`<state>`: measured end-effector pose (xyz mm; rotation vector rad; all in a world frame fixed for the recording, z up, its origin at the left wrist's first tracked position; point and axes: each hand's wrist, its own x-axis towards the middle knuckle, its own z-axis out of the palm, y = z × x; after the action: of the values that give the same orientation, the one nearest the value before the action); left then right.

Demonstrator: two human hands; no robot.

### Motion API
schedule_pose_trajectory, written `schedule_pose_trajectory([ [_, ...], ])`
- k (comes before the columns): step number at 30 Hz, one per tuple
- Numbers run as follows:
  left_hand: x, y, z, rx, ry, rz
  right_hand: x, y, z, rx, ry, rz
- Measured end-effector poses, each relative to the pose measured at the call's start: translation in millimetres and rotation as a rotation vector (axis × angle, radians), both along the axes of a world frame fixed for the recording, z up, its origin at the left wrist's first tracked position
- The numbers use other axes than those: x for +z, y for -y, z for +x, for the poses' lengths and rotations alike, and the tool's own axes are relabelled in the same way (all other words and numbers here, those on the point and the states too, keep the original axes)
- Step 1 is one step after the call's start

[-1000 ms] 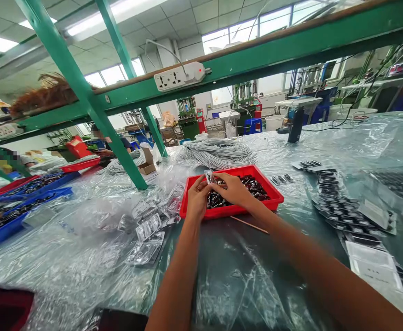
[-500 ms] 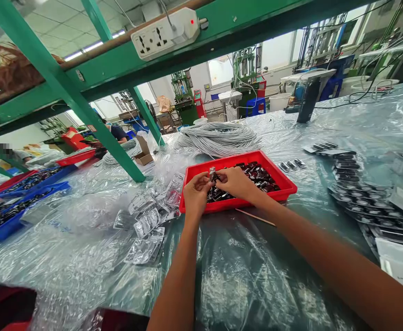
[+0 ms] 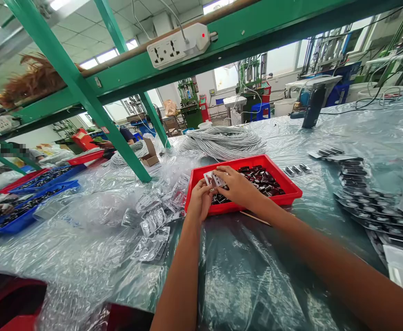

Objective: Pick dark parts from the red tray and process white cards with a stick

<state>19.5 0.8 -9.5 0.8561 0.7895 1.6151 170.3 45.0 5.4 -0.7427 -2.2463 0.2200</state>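
Observation:
Both hands meet over the near left corner of a red tray (image 3: 293, 189) that holds several small dark parts (image 3: 261, 177). My left hand (image 3: 198, 201) and my right hand (image 3: 235, 185) pinch a small clear blister pack (image 3: 212, 178) between their fingertips. The pack is held just above the tray's contents. A thin wooden stick (image 3: 255, 218) lies on the table beside my right wrist.
Empty clear blister packs (image 3: 151, 225) lie left of the tray. Rows of filled packs (image 3: 367, 202) run down the right. A coil of grey cable (image 3: 224, 141) sits behind the tray. Blue trays (image 3: 29, 207) stand far left. A green shelf frame (image 3: 84, 99) with a power strip (image 3: 179, 43) crosses overhead.
The hands have stayed together over the tray's corner, and the blister pack now shows flatter between the fingertips. The view has shifted slightly.

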Motion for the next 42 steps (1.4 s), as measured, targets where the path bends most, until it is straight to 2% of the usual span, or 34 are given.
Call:
schedule_pose_trajectory([
  [5,-3.0,-1.7,7.1,0.119,-0.089,0.027,-4.7,3.8,-3.3,0.066,0.05,0.09],
  [8,-4.7,-2.9,8.6,0.189,-0.109,0.03,-5.3,4.6,-2.9,0.075,0.004,0.101],
  [14,-7.2,-3.8,6.3,0.245,-0.127,0.084,-12.9,5.2,-8.2,0.091,-0.206,0.021],
  [18,-4.9,-1.4,-2.8,0.184,-0.173,0.117,-14.8,9.9,-11.1,0.148,-0.388,-0.077],
  [21,-3.0,1.1,-7.2,0.159,-0.232,0.121,-13.2,11.0,-9.5,0.183,-0.421,-0.188],
  [25,-6.8,-1.6,-6.8,0.202,-0.387,0.1,-6.7,4.2,-3.5,0.165,-0.293,-0.271],
  [27,-9.9,-5.5,-9.1,0.305,-0.442,0.051,-1.1,-0.5,1.3,0.08,-0.165,-0.237],
  [29,-11.0,-9.2,-14.5,0.433,-0.443,0.001,5.1,-3.9,7.2,-0.011,-0.034,-0.195],
  [31,-9.6,-11.1,-20.4,0.477,-0.354,-0.013,10.0,-5.1,13.0,-0.071,0.069,-0.16],
  [34,-4.4,-9.9,-22.4,0.36,-0.166,-0.002,10.9,-2.8,16.5,-0.117,0.081,-0.067],
  [36,-0.7,-7.5,-18.5,0.26,-0.088,-0.006,6.7,0.3,13.8,-0.082,0.02,-0.012],
  [39,2.4,-4.2,-10.4,0.151,-0.036,-0.036,-3.6,4.2,5.3,0.004,-0.059,0.012],
  [42,1.6,-2.9,-4.2,0.137,-0.045,-0.061,-12.3,6.6,-2.1,0.027,-0.067,0.031],
])
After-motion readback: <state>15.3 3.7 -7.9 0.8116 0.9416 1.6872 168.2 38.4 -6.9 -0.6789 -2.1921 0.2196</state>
